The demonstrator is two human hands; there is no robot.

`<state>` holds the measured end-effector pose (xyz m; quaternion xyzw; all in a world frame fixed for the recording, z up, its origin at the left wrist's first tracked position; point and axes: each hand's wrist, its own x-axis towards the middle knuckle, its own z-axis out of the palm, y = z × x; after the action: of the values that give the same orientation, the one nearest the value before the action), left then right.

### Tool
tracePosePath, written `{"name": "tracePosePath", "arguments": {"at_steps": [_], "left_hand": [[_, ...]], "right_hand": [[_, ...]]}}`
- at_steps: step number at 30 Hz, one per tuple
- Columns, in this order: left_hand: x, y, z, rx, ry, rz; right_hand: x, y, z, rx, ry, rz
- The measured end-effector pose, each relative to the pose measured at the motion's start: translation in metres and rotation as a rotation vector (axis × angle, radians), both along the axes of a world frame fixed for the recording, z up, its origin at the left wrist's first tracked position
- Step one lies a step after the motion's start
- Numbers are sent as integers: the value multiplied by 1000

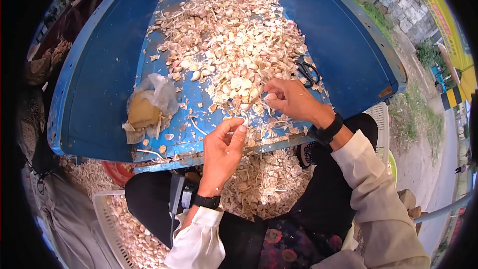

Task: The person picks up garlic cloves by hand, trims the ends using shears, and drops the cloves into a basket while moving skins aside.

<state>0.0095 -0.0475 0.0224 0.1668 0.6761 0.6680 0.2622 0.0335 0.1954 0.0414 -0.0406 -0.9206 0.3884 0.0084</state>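
1. Left hand point(221, 150): mine, low at the near edge of the blue metal tray point(92, 89). Thumb and index pressed together, looks like a pinch on a thin pale stem point(245, 116).
2. Stem: short, curved, long axis running roughly away from me, from my left fingertips toward the near end of the garlic pile point(234, 35). Can't tell if it joins the garlic just beyond.
3. Right hand point(297, 100): mine, farther out than the left, to its right. Thumb and index closed on what looks like a small garlic clove point(271, 96); other fingers curled in. Clove's long axis mostly hidden, can't tell.
4. Key relation: the clove sits beyond and to the right of my left fingertips; the stem sits nearer me, left of my right fingertips. Two pinches near each other, not touching. Right fingers point left, left fingers point away and rightward.
5. Pile's near end: whitish cloves point(243, 88) lie left of the right pinch, straight beyond the left one. Right fingertips look a bit nearer to them, just beside.
6. Around: black-handled scissors point(309, 74) just beyond my right hand, at the pile's right edge. Plastic bag point(167, 92) with a tan block point(143, 110) left of the pile, apart from both hands.
7. Below the tray edge: heap of husks point(264, 184) between my legs; pale basket point(101, 209) of cloves, lower left.
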Motion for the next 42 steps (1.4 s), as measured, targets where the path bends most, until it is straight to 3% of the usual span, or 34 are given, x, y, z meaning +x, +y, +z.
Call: {"name": "tracePosePath", "arguments": {"at_steps": [2,4,6,8,10,13,14,16,18,21,24,28,32,33,36,39,42], "left_hand": [[7,16,-2,-12,233,118],[13,27,-10,-21,286,98],[22,34,-12,188,-35,155],[19,30,-17,228,-53,161],[18,26,-21,515,-384,224],[15,18,-22,628,-514,255],[14,16,-22,659,-579,247],[14,14,-20,686,-580,239],[14,12,-15,651,-513,209],[14,11,-17,627,-489,191],[14,11,-18,590,-454,184],[13,12,-18,594,-460,195],[11,11,-14,556,-500,222],[10,12,-14,553,-497,230],[10,13,-15,534,-455,274],[7,10,-16,496,-371,282],[7,9,-15,482,-326,304]], "right_hand": [[7,-33,27,54,52,56],[7,-47,29,119,-25,142],[10,-55,16,187,298,318],[19,-60,18,98,302,277],[24,-60,24,-195,209,103],[14,-14,48,69,25,-209],[9,16,39,223,111,-272],[-2,57,15,397,206,-344],[-10,78,0,653,-170,-448],[-15,93,-16,708,-193,-441],[-24,98,-11,628,-360,-565],[-10,94,4,468,-370,-652],[3,114,-20,410,-163,-560],[7,102,-11,233,-86,-555],[6,61,18,167,132,-419],[18,4,49,269,53,-90],[33,-28,40,302,-7,183]]}}
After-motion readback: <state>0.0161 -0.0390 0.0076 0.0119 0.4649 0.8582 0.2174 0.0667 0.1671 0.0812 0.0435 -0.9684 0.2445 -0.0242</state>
